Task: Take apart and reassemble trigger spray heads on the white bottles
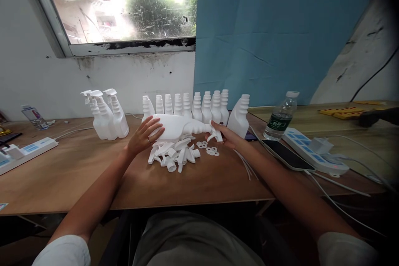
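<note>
A white bottle [174, 126] lies sideways in the air above a pile of white spray heads [174, 153]. Its base end is held by my left hand [146, 135], fingers spread over its side. At the neck end, my right hand [226, 135] has its fingers closed round a white spray head [215, 133], which meets the bottle's neck. Small white rings [212, 151] lie below my right hand, beside thin white tubes [246, 164]. Behind the held bottle stands a row of white bottles without heads [206, 108].
Three bottles with spray heads [107, 120] stand at the left. At the right are a water bottle [280, 118], a phone [288, 154] and a power strip [314, 153] with cables. Another power strip [28, 153] lies far left. A dark-gloved hand [369, 117] shows at the right edge.
</note>
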{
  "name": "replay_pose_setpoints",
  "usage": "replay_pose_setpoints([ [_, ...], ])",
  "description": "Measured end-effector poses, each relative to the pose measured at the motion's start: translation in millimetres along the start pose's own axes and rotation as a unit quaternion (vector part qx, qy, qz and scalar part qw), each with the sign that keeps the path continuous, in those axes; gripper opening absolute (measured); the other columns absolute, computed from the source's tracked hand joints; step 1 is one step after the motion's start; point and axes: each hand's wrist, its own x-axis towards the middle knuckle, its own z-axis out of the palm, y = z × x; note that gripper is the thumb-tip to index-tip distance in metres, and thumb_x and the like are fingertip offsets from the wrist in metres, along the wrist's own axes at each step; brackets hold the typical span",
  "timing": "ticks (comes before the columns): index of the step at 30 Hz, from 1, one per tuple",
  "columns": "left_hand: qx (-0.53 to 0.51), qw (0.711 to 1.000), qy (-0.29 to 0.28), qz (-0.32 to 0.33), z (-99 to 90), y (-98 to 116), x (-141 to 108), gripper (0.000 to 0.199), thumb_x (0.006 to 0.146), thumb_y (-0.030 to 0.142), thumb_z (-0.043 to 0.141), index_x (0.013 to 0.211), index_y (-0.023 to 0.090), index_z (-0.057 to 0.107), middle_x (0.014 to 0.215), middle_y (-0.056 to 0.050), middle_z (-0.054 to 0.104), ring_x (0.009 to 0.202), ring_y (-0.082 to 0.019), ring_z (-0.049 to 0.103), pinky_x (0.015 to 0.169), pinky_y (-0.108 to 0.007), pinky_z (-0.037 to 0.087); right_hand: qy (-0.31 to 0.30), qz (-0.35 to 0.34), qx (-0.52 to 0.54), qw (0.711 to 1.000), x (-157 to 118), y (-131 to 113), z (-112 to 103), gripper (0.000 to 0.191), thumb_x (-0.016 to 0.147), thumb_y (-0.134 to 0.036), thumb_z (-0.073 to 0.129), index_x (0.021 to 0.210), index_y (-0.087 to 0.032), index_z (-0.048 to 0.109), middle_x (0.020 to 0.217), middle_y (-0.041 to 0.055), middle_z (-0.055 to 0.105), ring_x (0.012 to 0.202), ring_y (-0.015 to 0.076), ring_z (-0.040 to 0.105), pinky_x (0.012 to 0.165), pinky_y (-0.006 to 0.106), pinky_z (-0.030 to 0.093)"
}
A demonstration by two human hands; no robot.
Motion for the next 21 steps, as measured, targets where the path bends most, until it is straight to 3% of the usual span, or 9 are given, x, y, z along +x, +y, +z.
replay_pose_setpoints([
  [2,-0.015,1.000,-0.001,-0.004,0.7,2.0,1.0,0.041,0.094,0.020,0.053,0.133,0.026,0.044,0.123,-0.010,0.058,0.135,-0.027,0.043,0.109,-0.056,0.041,0.049,-0.004,0.012,0.999,0.9,2.0,-0.9,0.045,0.072,-0.058,0.071,0.080,-0.014,0.065,0.063,0.0081,0.069,0.042,0.0134,0.056,0.034,0.022,0.041],
  [4,-0.038,0.999,0.003,-0.016,2.0,3.1,1.4,0.040,0.093,0.021,0.054,0.132,0.027,0.046,0.123,-0.010,0.059,0.135,-0.026,0.044,0.110,-0.055,0.041,0.065,-0.001,0.015,0.998,0.8,2.3,-2.6,0.039,0.067,-0.048,0.078,0.082,-0.015,0.064,0.062,0.0075,0.069,0.047,0.0169,0.061,0.037,0.024,0.046],
  [9,-0.043,0.999,-0.007,-0.018,2.5,-0.4,-1.4,0.035,0.095,0.029,0.051,0.130,0.025,0.049,0.124,-0.012,0.059,0.134,-0.026,0.045,0.109,-0.055,0.041,0.038,-0.014,-0.001,0.999,-1.9,0.0,-1.9,0.036,0.061,-0.038,0.083,0.078,-0.017,0.060,0.062,0.0035,0.069,0.047,0.0150,0.061,0.042,0.024,0.049],
  [16,0.012,1.000,-0.012,-0.010,-5.9,-6.1,0.4,0.031,0.095,0.036,0.049,0.125,0.027,0.051,0.121,-0.010,0.059,0.128,-0.027,0.051,0.106,-0.055,0.043,0.049,-0.064,-0.026,0.996,-4.7,1.2,4.4,0.038,0.059,-0.040,0.083,0.079,-0.018,0.059,0.062,0.0020,0.068,0.052,0.0172,0.063,0.047,0.027,0.051],
  [21,-0.037,0.998,0.031,-0.044,-10.0,-6.7,3.9,0.045,0.089,0.044,0.058,0.128,0.027,0.043,0.114,-0.012,0.061,0.111,-0.026,0.060,0.092,-0.050,0.051,0.051,-0.143,-0.125,0.981,-8.6,-3.2,10.0,0.035,0.060,-0.040,0.082,0.078,-0.017,0.062,0.066,0.0008,0.066,0.059,0.0157,0.062,0.052,0.025,0.048],
])
